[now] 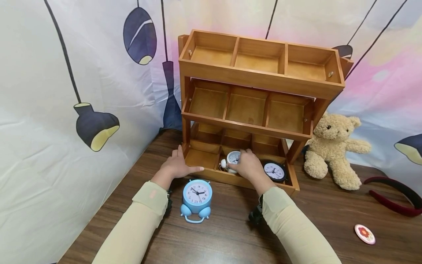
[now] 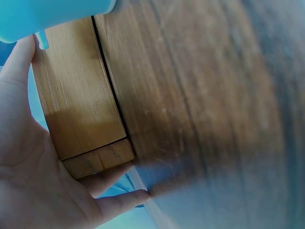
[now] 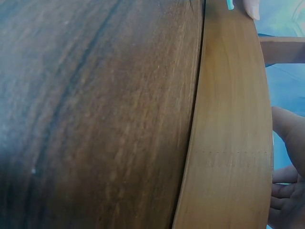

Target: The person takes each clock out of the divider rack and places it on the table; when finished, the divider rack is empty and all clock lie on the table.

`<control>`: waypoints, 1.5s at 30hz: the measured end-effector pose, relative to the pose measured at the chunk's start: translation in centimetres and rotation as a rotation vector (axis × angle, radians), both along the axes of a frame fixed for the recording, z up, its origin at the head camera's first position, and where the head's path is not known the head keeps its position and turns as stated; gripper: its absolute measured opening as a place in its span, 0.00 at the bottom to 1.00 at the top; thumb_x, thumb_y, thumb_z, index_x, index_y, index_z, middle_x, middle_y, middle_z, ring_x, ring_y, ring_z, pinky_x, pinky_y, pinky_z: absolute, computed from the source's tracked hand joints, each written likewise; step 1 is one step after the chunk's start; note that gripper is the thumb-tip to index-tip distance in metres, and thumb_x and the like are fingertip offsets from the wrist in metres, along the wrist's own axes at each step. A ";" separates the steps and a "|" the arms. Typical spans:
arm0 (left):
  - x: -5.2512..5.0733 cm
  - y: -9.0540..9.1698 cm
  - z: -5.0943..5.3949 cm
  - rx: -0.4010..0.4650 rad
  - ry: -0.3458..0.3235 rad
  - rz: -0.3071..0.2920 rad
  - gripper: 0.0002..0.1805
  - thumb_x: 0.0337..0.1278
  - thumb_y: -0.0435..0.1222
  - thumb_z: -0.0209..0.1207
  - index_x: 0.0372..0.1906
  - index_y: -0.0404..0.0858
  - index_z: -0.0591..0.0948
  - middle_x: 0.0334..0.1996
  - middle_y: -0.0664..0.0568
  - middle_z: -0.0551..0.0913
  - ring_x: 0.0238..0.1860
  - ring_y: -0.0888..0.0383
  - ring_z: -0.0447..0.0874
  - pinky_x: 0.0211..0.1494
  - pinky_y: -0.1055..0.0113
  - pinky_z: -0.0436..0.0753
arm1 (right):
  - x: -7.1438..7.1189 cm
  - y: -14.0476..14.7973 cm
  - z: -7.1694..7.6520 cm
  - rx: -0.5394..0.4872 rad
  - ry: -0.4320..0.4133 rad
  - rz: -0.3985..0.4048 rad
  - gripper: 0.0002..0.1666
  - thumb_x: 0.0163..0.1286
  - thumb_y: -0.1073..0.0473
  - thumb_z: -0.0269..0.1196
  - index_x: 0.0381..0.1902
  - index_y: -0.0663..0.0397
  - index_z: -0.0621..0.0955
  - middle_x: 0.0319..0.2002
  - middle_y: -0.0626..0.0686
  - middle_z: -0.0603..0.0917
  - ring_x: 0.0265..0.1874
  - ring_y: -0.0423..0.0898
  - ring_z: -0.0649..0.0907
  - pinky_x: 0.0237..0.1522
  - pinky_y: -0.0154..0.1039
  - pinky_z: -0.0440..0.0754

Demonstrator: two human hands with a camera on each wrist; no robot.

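Note:
My right hand grips a white twin-bell alarm clock in the middle front compartment of the wooden shelf's bottom tier. Its bells point left. In the right wrist view, the right hand shows behind the front board; the clock is hidden there. My left hand rests on the bottom tier's left corner, thumb stretched along the front edge and fingers along the side. A black round clock sits in the right compartment. On the table before the shelf lies a light blue twin-bell alarm clock, bells toward me.
A beige teddy bear sits right of the shelf. Further right lie a dark red headband and a round flower badge on the wood-grain table. A printed cloth hangs behind.

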State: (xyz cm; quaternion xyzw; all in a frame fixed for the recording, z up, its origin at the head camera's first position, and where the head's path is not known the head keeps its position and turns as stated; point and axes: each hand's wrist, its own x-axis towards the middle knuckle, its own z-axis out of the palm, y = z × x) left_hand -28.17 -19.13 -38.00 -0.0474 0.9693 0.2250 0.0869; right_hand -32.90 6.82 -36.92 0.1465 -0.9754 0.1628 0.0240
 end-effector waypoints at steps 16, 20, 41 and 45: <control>0.0 0.0 -0.1 -0.005 -0.003 0.001 0.74 0.48 0.73 0.58 0.76 0.26 0.33 0.76 0.28 0.42 0.72 0.27 0.53 0.66 0.38 0.66 | 0.5 0.6 2.5 -0.013 0.074 0.008 0.50 0.57 0.34 0.70 0.60 0.71 0.75 0.51 0.65 0.79 0.46 0.58 0.81 0.49 0.53 0.79; 0.2 0.0 -0.1 0.001 -0.006 0.001 0.73 0.48 0.72 0.58 0.76 0.27 0.32 0.76 0.28 0.42 0.72 0.27 0.52 0.66 0.38 0.66 | 1.0 0.9 3.0 -0.023 0.087 0.017 0.50 0.56 0.33 0.70 0.60 0.70 0.76 0.51 0.64 0.80 0.45 0.57 0.81 0.48 0.53 0.79; -0.1 0.0 -0.1 -0.002 0.001 -0.002 0.74 0.48 0.73 0.58 0.76 0.27 0.33 0.75 0.28 0.43 0.71 0.28 0.54 0.66 0.38 0.67 | 6.0 2.3 4.9 -0.014 0.073 0.104 0.51 0.52 0.31 0.71 0.63 0.61 0.77 0.52 0.60 0.80 0.39 0.51 0.81 0.41 0.48 0.80; -0.2 -0.1 -0.2 -0.003 0.003 0.002 0.74 0.47 0.73 0.58 0.76 0.27 0.33 0.76 0.28 0.43 0.71 0.28 0.54 0.66 0.38 0.67 | 7.0 2.5 4.8 -0.001 0.074 0.131 0.48 0.52 0.31 0.72 0.59 0.61 0.79 0.51 0.60 0.81 0.40 0.51 0.81 0.42 0.48 0.80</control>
